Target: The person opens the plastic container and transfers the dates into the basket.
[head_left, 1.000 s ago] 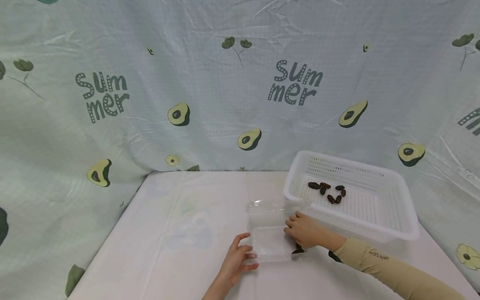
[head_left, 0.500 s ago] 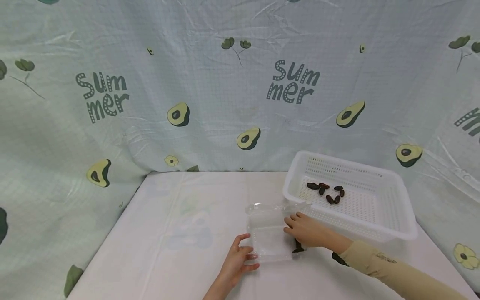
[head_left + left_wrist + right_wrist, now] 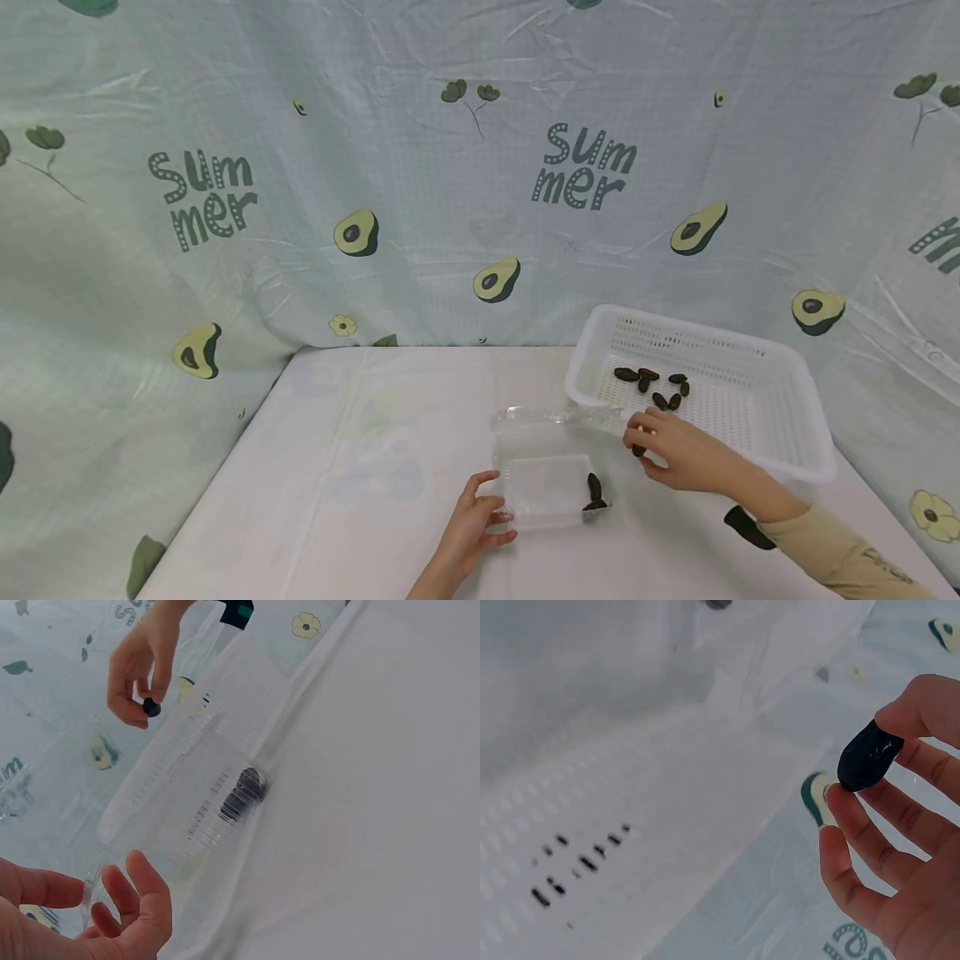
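Observation:
A clear plastic clamshell box (image 3: 547, 483) lies with its lid raised on the table. My left hand (image 3: 467, 527) holds its left edge, the wall between curled fingers (image 3: 150, 892) in the left wrist view. Two dark oval fruits (image 3: 595, 487) sit at the box's right end. To the upper right of the box, my right hand (image 3: 690, 454) is in the air in front of the basket. Between thumb and fingertips it pinches another dark, glossy oval fruit (image 3: 868, 759), plain in the right wrist view. Their exact kind is unclear.
A white perforated plastic basket (image 3: 780, 450) stands at the back right, its near wall close to the box lid. Several dark oval fruits (image 3: 643, 383) lie on its floor, toward the left. Behind the table hangs a printed curtain (image 3: 420, 183).
My right hand has lifted from the box's right end and moved right, toward the basket, with a dark fruit now visible in its fingers. The left hand stays at the box's edge.

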`<state>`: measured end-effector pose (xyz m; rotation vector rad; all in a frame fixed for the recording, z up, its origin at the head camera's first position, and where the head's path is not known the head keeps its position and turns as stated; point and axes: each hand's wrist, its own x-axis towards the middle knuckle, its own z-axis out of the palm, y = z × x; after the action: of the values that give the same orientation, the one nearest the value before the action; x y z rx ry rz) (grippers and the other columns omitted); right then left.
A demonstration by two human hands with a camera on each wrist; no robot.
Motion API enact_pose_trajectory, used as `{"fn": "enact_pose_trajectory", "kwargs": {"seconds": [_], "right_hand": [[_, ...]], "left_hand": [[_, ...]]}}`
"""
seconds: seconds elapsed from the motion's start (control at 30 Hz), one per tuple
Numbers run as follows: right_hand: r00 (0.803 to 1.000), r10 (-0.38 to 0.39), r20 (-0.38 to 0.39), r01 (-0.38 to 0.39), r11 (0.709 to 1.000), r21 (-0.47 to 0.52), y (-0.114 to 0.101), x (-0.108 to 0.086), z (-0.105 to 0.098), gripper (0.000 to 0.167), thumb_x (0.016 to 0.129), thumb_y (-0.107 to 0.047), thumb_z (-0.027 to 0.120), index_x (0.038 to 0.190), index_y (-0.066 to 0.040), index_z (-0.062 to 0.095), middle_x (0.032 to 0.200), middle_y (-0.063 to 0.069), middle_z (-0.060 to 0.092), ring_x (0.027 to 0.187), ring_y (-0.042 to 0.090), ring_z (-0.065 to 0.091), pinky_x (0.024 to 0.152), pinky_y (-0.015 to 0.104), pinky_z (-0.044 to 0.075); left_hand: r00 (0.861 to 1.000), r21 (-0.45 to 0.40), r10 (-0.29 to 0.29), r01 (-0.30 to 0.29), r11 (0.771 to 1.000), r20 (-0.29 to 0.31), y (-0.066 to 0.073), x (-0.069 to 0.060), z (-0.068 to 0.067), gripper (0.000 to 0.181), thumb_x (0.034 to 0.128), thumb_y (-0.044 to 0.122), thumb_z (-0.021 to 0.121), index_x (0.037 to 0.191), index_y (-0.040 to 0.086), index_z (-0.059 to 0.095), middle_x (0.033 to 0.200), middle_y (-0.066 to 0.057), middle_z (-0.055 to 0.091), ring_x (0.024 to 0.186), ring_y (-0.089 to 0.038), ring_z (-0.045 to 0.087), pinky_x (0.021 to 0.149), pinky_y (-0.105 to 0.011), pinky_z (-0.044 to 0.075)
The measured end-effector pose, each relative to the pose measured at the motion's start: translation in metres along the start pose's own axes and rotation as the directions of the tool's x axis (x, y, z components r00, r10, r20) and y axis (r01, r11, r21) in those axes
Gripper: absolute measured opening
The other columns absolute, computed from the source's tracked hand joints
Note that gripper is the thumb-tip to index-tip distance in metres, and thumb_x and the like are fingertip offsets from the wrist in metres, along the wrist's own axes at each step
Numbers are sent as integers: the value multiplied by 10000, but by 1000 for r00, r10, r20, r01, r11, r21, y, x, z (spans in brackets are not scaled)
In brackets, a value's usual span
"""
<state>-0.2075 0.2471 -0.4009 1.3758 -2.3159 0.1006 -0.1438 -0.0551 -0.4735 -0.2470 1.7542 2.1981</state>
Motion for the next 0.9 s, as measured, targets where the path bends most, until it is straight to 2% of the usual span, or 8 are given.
{"fn": "enact_pose_trajectory", "kwargs": {"seconds": [0.1, 0.17, 0.3, 0.4, 0.43, 0.53, 0.77, 0.9], "right_hand": [[998, 39, -51, -39, 999, -1, 16, -7, -14, 71, 803, -171, 576, 865, -167, 541, 848, -75, 503, 739, 40, 403, 604, 210, 416], [995, 65, -80, -66, 998, -6, 29, -10, -22, 181, 887, -275, 426, 865, -151, 556, 845, -67, 517, 739, 46, 412, 579, 209, 396], [986, 125, -107, -131, 990, -57, 55, -15, -35, 69, 805, -159, 584, 862, -122, 573, 848, -26, 544, 756, 99, 456, 588, 261, 424], [981, 156, -117, -168, 981, -102, 74, -16, -40, 302, 591, 20, 675, 844, -109, 571, 828, 6, 546, 747, 132, 471, 581, 296, 430], [980, 161, -120, -175, 978, -116, 79, -16, -40, 318, 572, 31, 686, 835, -103, 566, 817, 15, 543, 734, 141, 464, 573, 306, 422], [978, 176, -114, -194, 966, -171, 96, -15, -40, 294, 577, 27, 684, 807, -97, 550, 780, 26, 519, 700, 163, 436, 532, 304, 383], [975, 221, -8, -215, 938, -271, 128, -21, -28, 285, 617, 33, 659, 796, -112, 490, 765, 24, 448, 693, 200, 381, 522, 280, 248], [968, 248, 27, -228, 926, -302, 140, -25, -18, 288, 633, 38, 658, 784, -115, 465, 771, 38, 441, 683, 207, 361, 509, 291, 254]], "left_hand": [[1000, 1, 0, 0, 1000, 2, 1, 0, 0, 485, 849, 48, 442, 1309, 48, 292, 889, -68, 433, 665, -89, 513, 607, -266, 538], [1000, 0, -3, 3, 1000, 4, 1, -1, 0, 488, 849, 49, 441, 1313, 48, 287, 897, -75, 435, 664, -88, 513, 605, -261, 537], [1000, -3, -7, 7, 1000, 8, 2, -1, 0, 494, 847, 49, 442, 1315, 48, 285, 893, -75, 442, 662, -88, 516, 603, -258, 534], [1000, -2, -7, 7, 1000, 7, 2, -1, 0, 494, 848, 50, 443, 1316, 48, 286, 885, -68, 448, 661, -88, 517, 603, -262, 535], [1000, -1, -7, 7, 1000, 6, 2, -1, 0, 492, 848, 49, 443, 1315, 48, 287, 883, -66, 449, 661, -88, 518, 603, -263, 535], [1000, 0, -2, 2, 1000, 10, 2, -1, -1, 488, 854, 49, 443, 1315, 44, 285, 874, -52, 444, 664, -88, 516, 603, -264, 535], [1000, 8, -1, 1, 1000, 11, 2, 0, -1, 483, 855, 52, 442, 1312, 46, 288, 879, -48, 437, 675, -93, 514, 608, -265, 535], [1000, 17, -9, 9, 1000, 2, 2, 0, -1, 480, 855, 51, 440, 1312, 50, 292, 898, -67, 445, 675, -96, 514, 611, -270, 539]]}}
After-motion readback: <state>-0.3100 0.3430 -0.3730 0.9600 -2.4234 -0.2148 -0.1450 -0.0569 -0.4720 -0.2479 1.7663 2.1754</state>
